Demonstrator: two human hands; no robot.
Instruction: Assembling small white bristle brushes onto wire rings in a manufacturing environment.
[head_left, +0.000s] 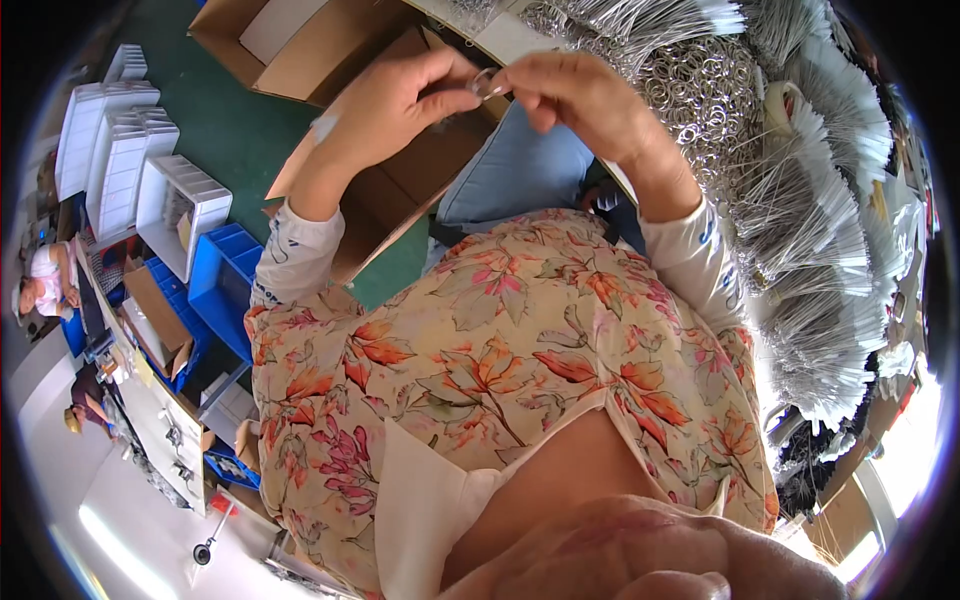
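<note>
Pinching a small shiny ring (482, 82) between left hand (395, 105) and right hand (583, 98) at the frame's top centre; seemingly working midway through one piece, leaving many loose metal rings (695, 100) heaped at upper right.

held ring (483, 83): shiny | ring pile (700, 95): glossy metal | carton (340, 45): matt cardboard | crate (222, 285): smooth plastic
</note>
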